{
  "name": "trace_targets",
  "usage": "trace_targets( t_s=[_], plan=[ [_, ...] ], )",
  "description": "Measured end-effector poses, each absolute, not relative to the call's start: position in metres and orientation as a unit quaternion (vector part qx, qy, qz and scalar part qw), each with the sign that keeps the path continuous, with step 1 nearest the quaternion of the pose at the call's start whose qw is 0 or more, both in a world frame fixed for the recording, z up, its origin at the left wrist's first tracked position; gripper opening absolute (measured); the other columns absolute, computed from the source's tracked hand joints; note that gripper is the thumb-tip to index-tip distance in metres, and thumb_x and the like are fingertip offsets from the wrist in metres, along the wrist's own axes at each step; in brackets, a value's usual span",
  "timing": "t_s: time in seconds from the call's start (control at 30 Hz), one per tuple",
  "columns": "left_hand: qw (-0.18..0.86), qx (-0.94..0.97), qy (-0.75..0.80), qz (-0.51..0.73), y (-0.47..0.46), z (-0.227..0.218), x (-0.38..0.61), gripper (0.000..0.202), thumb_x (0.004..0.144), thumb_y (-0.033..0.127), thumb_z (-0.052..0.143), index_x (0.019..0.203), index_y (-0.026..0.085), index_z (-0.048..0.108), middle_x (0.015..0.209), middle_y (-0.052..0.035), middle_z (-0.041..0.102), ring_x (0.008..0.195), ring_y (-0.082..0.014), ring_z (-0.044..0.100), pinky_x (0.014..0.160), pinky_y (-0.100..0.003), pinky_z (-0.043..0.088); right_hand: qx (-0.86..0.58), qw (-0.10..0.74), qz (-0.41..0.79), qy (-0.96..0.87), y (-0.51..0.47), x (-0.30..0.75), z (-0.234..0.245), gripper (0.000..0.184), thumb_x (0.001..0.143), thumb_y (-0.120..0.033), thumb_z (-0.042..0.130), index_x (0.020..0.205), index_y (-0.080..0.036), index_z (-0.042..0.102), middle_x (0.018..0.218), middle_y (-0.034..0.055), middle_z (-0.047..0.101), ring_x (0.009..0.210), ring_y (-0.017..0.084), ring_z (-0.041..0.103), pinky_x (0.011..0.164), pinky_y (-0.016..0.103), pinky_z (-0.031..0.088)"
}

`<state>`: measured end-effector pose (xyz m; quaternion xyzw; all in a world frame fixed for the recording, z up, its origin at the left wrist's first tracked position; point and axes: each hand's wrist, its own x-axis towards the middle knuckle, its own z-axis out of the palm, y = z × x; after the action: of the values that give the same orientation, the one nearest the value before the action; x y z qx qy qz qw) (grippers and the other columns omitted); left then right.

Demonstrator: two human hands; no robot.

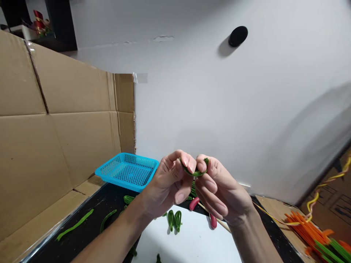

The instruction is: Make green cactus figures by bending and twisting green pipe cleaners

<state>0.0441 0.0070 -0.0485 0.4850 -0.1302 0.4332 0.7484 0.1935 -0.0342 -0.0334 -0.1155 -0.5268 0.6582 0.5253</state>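
Observation:
Before the wall, both hands pinch a short, curved green fuzzy stem that looks like a pipe cleaner (197, 173). My left hand (171, 179) holds its left end between thumb and fingers. My right hand (216, 188) grips the other end, with its lower fingers loosely curled. Below them, a pair of green looped pieces (174, 220) lies side by side on a white board (189, 244). Pink-red handles (213, 221) and a thin wooden stick (224, 225) lie partly hidden behind my right hand.
A blue perforated basket (128, 173) stands back left, beside a cardboard wall (68, 138). Loose green strips (75, 224) lie on the black surface at left. At right are orange stems (308, 230) and a twisted yellow cord (312, 201). A white wall (219, 109) rises behind.

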Motion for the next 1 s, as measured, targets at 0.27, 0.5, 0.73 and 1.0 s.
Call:
trace_targets(
  t_s=[0.27,0.5,0.73,1.0],
  plan=[
    [0.754,0.493,-0.119,0.417,0.005,-0.047,0.043,0.026,0.091,0.035,0.084,0.081,0.019,0.066,0.073,0.0074,0.060,0.033,0.0023,0.033,0.036,-0.016,0.033,-0.116,0.501,0.663,-0.545,-0.034,0.192,-0.031,0.028,0.097,-0.041,0.077,0.083,-0.017,0.070,0.054,-0.0069,0.052,0.038,0.007,0.051,0.033,0.015,0.048],
    [0.788,0.457,-0.113,0.397,0.008,-0.047,0.039,0.029,0.084,0.033,0.088,0.084,0.018,0.062,0.073,0.0061,0.058,0.033,0.0013,0.040,0.031,-0.014,0.028,-0.148,0.512,0.638,-0.556,-0.035,0.191,-0.029,0.030,0.094,-0.041,0.081,0.081,-0.016,0.069,0.053,-0.0084,0.049,0.037,0.006,0.049,0.037,0.014,0.044],
    [0.807,0.417,-0.141,0.394,0.003,-0.046,0.043,0.014,0.090,0.025,0.081,0.089,0.020,0.068,0.080,0.0045,0.059,0.037,0.0002,0.045,0.034,-0.013,0.035,-0.147,0.506,0.640,-0.559,-0.038,0.196,-0.025,0.029,0.096,-0.040,0.078,0.081,-0.016,0.072,0.053,-0.0079,0.050,0.038,0.006,0.050,0.040,0.015,0.043],
    [0.807,0.378,-0.067,0.450,0.002,-0.038,0.039,0.014,0.088,0.011,0.073,0.100,0.017,0.072,0.085,0.0000,0.060,0.054,-0.0042,0.052,0.047,-0.012,0.045,-0.193,0.555,0.597,-0.547,-0.038,0.203,-0.021,0.023,0.095,-0.041,0.077,0.091,-0.019,0.077,0.055,-0.0084,0.049,0.036,0.004,0.037,0.035,0.013,0.041]
  ],
)
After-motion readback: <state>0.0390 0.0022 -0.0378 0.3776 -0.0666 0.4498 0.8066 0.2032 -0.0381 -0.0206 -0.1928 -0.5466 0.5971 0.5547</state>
